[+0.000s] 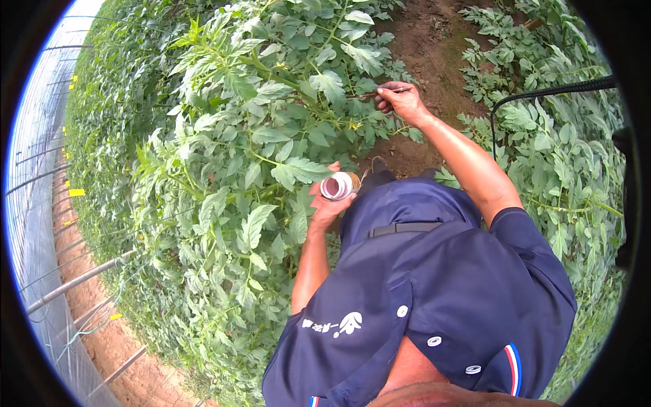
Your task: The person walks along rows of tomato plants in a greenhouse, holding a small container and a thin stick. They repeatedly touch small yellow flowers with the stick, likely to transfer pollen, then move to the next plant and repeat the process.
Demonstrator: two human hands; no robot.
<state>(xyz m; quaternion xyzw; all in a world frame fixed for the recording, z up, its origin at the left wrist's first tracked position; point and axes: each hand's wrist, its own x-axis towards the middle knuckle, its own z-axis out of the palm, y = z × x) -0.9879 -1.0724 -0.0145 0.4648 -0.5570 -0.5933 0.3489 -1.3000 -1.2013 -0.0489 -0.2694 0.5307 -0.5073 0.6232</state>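
In my left hand is a small white open-topped bottle, held around its side among the leaves; its inside looks pinkish. My right hand, further forward and to the right, pinches a thin stick-like tool between thumb and fingers. The tool's far end points left into a tomato plant, and its tip is hard to make out against the leaves. Yellow tomato flowers hang just below and left of that hand. Another small yellow flower shows higher up on the plant.
A bare soil path runs ahead between two dense plant rows. The right row stands close to my right arm, with a black cable above it. Metal poles and plastic sheeting line the far left.
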